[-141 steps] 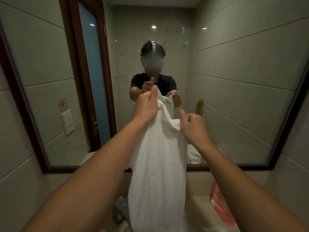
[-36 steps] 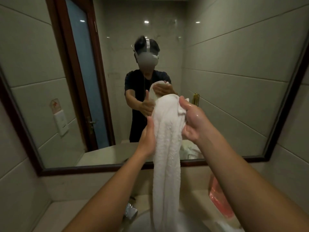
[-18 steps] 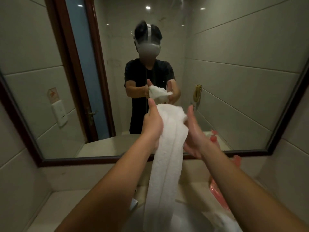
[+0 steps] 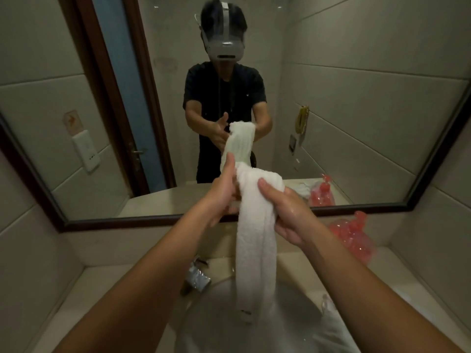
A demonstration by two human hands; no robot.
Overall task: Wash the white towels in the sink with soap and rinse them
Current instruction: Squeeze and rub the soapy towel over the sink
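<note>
Towel, one, held by two hands over sink.

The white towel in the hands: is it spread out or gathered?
Gathered. The white towel hangs as a narrow rope over the sink, with the left hand and right hand gripping its top.

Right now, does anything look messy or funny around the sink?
Nothing is broken or spilled. A crumpled pink plastic bag sits on the counter by the mirror, and another white towel lies bunched in the sink.
</note>
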